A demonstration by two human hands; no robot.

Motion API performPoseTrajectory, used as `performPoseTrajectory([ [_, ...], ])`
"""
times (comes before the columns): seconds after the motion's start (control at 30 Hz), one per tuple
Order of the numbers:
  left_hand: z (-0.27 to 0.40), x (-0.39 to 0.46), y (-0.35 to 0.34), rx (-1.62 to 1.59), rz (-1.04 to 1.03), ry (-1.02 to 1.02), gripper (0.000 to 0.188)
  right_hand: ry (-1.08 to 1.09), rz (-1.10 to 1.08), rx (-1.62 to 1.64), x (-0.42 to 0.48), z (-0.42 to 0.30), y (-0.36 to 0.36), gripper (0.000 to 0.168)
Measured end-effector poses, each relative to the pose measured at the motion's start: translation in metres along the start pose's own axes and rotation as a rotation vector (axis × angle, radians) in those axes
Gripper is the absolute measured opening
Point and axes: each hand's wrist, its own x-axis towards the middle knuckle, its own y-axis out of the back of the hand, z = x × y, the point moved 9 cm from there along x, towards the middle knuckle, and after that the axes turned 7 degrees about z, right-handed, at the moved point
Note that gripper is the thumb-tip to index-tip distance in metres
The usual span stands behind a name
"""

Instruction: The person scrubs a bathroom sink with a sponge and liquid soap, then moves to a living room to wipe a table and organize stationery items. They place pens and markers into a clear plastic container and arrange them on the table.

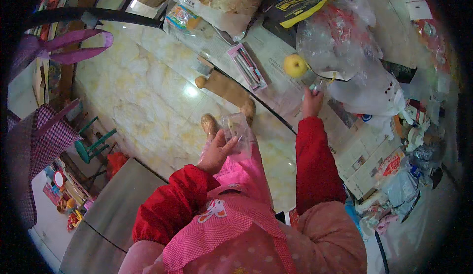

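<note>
My left hand [220, 149] holds a clear plastic packet [239, 128] in front of my pink apron, thumb lying across it. What is inside the packet is hard to make out. Over the paper-covered table on the right, my right hand [313, 103] has its fingers closed around a small pale item [313, 87], too small to name. Just beyond those fingers rests a yellow apple [295, 66]. Beside them spreads a crumpled clear plastic bag [332, 41]. A pink-edged pack of pens [247, 67] lies near the table edge.
A large bag of pale dried food [225, 4] and a black-and-yellow packet [306, 4] stand at the table's far end. Cardboard [364, 170] and plastic bags crowd its right side. A green stool [92, 143] stands on the tiled floor at left, near a purple-handled checked bag [51, 137].
</note>
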Motion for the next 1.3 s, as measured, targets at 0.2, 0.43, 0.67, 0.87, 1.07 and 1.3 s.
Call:
performPoseTrajectory([
  [0.2, 0.001, 0.002, -0.009, -0.297, -0.074, 0.076, 0.053, -0.213, -0.633, 0.53, -0.126, -0.008, -0.028, 0.028],
  [0.43, 0.05, -0.009, -0.042, -0.674, -0.156, 0.158, 0.054, -0.133, -0.856, 0.92, -0.243, -0.109, -0.035, 0.04],
  [0.67, 0.055, -0.028, -0.035, -0.543, -0.065, 0.145, 0.059, 0.899, -0.16, 0.249, -0.228, -0.204, 0.036, 0.042],
  [0.87, 0.056, -0.041, -0.025, -0.364, -0.041, 0.185, 0.051, 0.469, -0.765, 0.248, -0.228, -0.16, 0.003, 0.052],
  [1.07, 0.057, -0.053, -0.004, -0.373, -0.172, 0.109, 0.048, -0.217, -1.153, 0.657, -0.215, -0.146, -0.024, 0.062],
  [1.3, 0.053, -0.079, 0.036, -0.367, 0.048, 0.138, 0.051, 0.548, -0.214, -0.273, -0.118, -0.154, -0.097, 0.081],
])
